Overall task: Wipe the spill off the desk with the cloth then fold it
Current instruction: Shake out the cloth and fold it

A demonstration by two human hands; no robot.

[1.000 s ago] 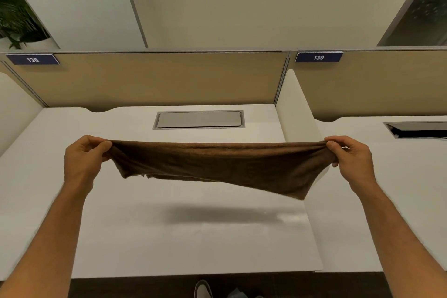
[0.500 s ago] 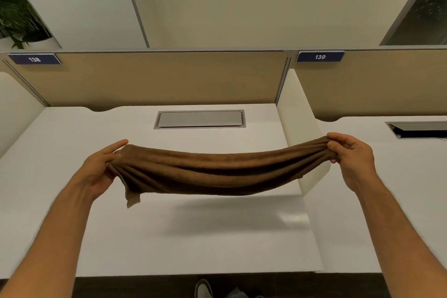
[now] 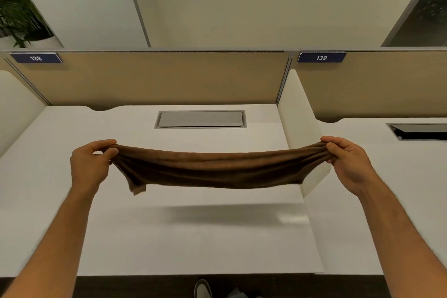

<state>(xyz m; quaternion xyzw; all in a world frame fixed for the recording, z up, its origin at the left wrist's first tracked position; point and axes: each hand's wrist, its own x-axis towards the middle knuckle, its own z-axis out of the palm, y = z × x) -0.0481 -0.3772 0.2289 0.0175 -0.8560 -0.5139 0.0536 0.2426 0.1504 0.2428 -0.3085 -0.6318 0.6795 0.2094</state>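
Observation:
A brown cloth (image 3: 217,168) hangs in the air above the white desk (image 3: 169,237), stretched into a long sagging band. My left hand (image 3: 90,164) pinches its left end between thumb and fingers. My right hand (image 3: 348,162) grips its right end. A small corner of the cloth dangles below the left end. The cloth casts a shadow on the desk under it. No spill shows on the desk surface.
A grey cable hatch (image 3: 200,119) lies flush in the desk at the back. A white divider panel (image 3: 300,128) stands at the right, behind the cloth's right end. A tan partition (image 3: 157,77) closes the back. A shoe (image 3: 202,288) shows below the front edge.
The cloth went from taut and tilted to bunched and sagging. My left hand opened briefly, then closed again on the left end. My right hand barely moved.

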